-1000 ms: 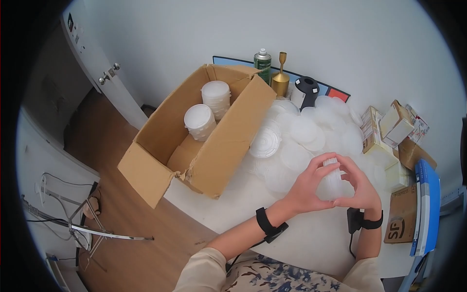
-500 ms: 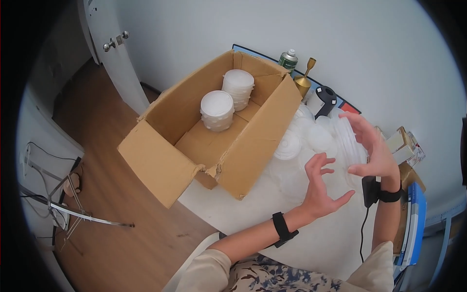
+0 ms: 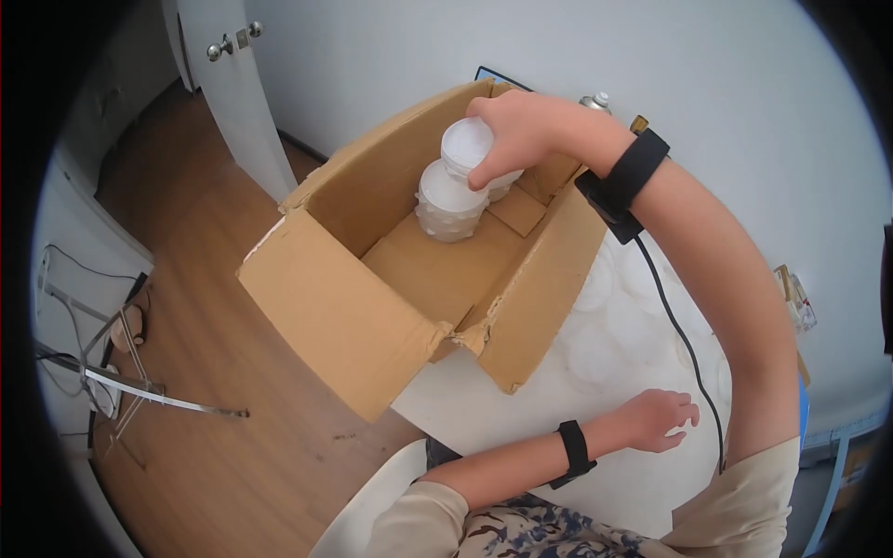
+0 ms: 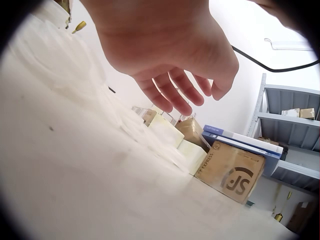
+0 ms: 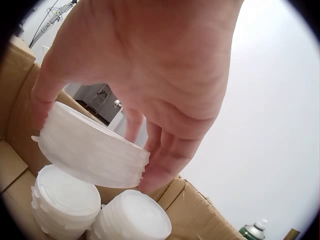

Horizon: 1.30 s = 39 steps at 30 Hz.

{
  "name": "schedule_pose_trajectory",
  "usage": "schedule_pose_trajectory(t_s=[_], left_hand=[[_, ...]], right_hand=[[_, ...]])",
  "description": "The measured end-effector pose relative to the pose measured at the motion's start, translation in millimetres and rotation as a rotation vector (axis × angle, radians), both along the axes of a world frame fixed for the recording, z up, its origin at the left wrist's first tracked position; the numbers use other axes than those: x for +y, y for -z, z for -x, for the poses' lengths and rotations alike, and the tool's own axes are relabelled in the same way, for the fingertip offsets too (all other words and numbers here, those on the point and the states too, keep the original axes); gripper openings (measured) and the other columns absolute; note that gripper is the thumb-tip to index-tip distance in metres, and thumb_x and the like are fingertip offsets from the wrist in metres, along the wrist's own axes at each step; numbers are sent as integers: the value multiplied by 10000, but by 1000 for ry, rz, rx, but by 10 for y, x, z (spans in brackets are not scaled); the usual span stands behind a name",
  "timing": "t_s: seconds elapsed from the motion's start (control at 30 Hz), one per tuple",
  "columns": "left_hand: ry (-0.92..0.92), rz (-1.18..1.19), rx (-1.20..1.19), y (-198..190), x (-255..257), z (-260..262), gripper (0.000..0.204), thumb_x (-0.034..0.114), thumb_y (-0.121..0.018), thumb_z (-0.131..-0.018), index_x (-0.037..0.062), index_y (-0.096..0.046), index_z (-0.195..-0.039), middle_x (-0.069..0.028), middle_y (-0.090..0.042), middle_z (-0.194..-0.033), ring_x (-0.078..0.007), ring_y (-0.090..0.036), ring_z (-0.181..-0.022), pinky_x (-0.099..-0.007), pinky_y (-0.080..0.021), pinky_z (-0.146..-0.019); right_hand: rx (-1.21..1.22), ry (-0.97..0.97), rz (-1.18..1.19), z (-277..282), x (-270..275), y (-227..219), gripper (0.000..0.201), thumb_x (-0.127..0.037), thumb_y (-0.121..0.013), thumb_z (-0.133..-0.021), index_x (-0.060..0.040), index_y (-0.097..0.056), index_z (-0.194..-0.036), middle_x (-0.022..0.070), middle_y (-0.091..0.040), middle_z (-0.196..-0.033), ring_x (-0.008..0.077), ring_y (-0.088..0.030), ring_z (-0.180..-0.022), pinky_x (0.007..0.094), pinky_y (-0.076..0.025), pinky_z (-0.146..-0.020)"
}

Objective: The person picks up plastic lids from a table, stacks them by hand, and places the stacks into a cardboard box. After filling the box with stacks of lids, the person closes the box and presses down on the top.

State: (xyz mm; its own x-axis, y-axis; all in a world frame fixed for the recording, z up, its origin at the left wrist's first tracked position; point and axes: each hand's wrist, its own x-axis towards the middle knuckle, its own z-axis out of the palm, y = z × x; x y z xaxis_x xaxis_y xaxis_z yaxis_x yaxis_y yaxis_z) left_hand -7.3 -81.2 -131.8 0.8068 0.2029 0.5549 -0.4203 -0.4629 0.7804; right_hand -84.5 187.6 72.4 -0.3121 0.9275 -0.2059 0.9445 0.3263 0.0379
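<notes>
My right hand (image 3: 526, 126) grips a short stack of translucent white plastic lids (image 5: 92, 147) by its rim, thumb on one side and fingers on the other. It holds them above the inside of a cardboard box (image 3: 335, 312). Below in the right wrist view stand two taller stacks of the same lids, a left stack (image 5: 67, 197) and a right stack (image 5: 137, 217). In the head view the held lids overlap these stacks. My left hand (image 3: 659, 420) hovers over the white table (image 3: 521, 437), holding nothing, its fingers loosely bent.
Loose lids (image 3: 623, 321) lie spread across the table right of the box. In the left wrist view, an SF carton (image 4: 232, 172), blue folders (image 4: 242, 140) and small boxes (image 4: 167, 131) stand at the far side. A spray can (image 5: 255, 229) is behind the box. A cable (image 3: 684, 335) trails from my right wrist.
Both hands were together around the lids; the left let go and drew back low over the table. My right hand carried the stack left, over the box. The head view has shifted.
</notes>
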Motion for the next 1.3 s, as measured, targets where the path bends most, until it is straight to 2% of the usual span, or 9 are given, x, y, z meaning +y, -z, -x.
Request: schedule_pose_trajectory(t_s=[0.17,0.3,0.47,0.6,0.67,0.77,0.87,1.2,1.3], left_hand=[[-41,-120,-54,34,-28,-19,209,189,-663,-779,110,-594,-960,-72,-587,-876,-268,-615,-817,-403,-492,-707],[-39,-160,-26,28,-19,-3,209,207,-670,-779,116,-600,-954,-76,-589,-881,-271,-616,-818,-403,-491,-715],[-28,-217,43,47,-38,-20,209,221,-674,-780,120,-608,-951,-75,-597,-889,-270,-626,-838,-405,-492,-729],[-51,-284,35,96,-42,-40,232,217,-658,-793,112,-614,-995,-74,-588,-867,-262,-608,-788,-391,-489,-692],[-36,-271,34,97,-28,-38,219,216,-658,-795,113,-613,-983,-74,-593,-872,-263,-611,-787,-393,-490,-692],[-45,-267,19,100,-25,-30,204,217,-663,-794,114,-607,-961,-73,-592,-869,-264,-615,-790,-397,-490,-692],[-47,-276,16,101,-28,-28,196,220,-669,-791,113,-600,-941,-70,-588,-863,-263,-617,-793,-401,-489,-692],[-37,-300,41,93,-39,-29,194,218,-668,-789,110,-595,-932,-65,-582,-852,-256,-617,-799,-402,-487,-675],[-29,-313,60,89,-35,-23,192,218,-666,-791,107,-596,-932,-66,-584,-849,-256,-616,-797,-403,-488,-674]], right_hand=[[-140,12,102,254,171,258,857,-491,-765,-641,72,-499,-1231,251,-633,-1130,340,-622,-1065,394,-522,-886],[-132,-35,86,294,269,404,900,-534,-767,-664,63,-479,-1273,247,-599,-1195,346,-602,-1105,392,-517,-911],[-313,-31,123,320,235,441,973,-590,-782,-668,28,-453,-1345,237,-474,-1331,358,-523,-1212,430,-490,-960],[-385,-51,50,334,232,485,967,-574,-798,-669,17,-453,-1353,229,-451,-1340,356,-505,-1232,437,-489,-962],[-439,-85,-11,337,215,487,895,-553,-805,-691,-55,-499,-1369,190,-401,-1427,374,-532,-1208,470,-502,-948],[-335,-7,96,328,176,397,936,-483,-817,-694,-49,-410,-1418,214,-457,-1328,362,-537,-1187,428,-488,-966],[-291,-50,81,289,171,377,907,-443,-801,-729,-85,-382,-1449,193,-465,-1331,363,-543,-1182,424,-488,-961],[-366,-144,144,253,242,485,843,-381,-781,-757,-91,-399,-1451,179,-556,-1295,340,-541,-1199,418,-474,-975],[-373,-121,223,251,237,474,809,-300,-740,-786,-93,-366,-1473,178,-571,-1299,334,-552,-1189,410,-470,-973]])
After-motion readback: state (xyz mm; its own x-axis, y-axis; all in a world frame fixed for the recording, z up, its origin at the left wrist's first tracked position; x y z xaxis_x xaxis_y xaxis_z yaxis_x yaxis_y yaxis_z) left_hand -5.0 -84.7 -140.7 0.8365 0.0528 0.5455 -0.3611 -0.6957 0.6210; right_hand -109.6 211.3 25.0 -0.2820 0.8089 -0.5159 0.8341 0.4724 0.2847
